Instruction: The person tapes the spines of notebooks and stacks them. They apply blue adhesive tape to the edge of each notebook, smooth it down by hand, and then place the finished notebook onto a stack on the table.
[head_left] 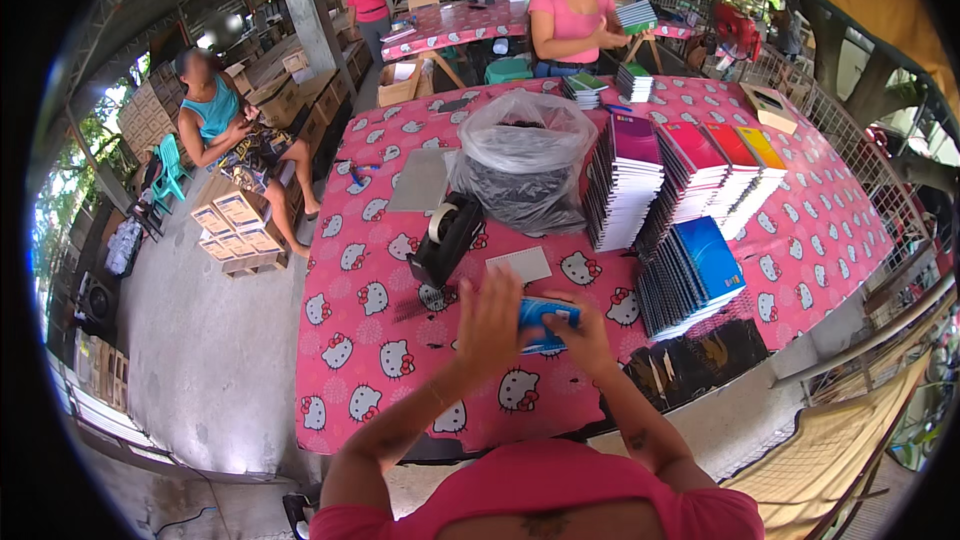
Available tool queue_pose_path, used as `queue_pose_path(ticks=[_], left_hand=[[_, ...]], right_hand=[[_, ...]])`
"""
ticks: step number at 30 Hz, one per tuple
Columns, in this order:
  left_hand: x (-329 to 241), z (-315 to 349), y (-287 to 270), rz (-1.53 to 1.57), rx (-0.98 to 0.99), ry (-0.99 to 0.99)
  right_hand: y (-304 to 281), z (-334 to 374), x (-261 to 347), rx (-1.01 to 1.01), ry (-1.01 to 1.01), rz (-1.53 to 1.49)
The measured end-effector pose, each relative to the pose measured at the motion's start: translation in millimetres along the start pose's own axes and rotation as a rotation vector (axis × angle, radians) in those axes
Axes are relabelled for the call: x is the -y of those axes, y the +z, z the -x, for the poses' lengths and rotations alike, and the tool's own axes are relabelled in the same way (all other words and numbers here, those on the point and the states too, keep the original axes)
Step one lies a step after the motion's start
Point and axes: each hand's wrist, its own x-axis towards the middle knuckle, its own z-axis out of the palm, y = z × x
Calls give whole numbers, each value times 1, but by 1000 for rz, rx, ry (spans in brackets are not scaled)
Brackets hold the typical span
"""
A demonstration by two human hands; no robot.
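My right hand [582,336] grips a small blue-covered notebook [540,311] by its right side, with the thumb across the cover. My left hand [488,322] is at the notebook's left edge, fingers stretched out and slightly blurred. Whether the blue item is one notebook or a few together, I cannot tell. Just beyond my hands lies a small white sheet or pad [520,265]. A black tape dispenser [446,240] with a tape roll stands to its left. Right of my hands is a tall stack of blue spiral notebooks [700,275].
Purple notebooks [632,140] and pink, red and yellow stacks [712,160] rise at the right. A clear plastic bag [522,155] of black material stands mid-table on the pink patterned cloth [335,350]. Across the table a person [572,25] holds notebooks; another sits left [215,110].
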Motion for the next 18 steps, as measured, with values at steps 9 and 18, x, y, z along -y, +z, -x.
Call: queue_pose_path(ticks=[9,18], left_hand=[[-32,-1,3,100,44,104],[-39,30,24,343,-173,152]], right_hand=[[-16,-9,9,-16,-32,47],[-21,-12,8,-8,-232,105]])
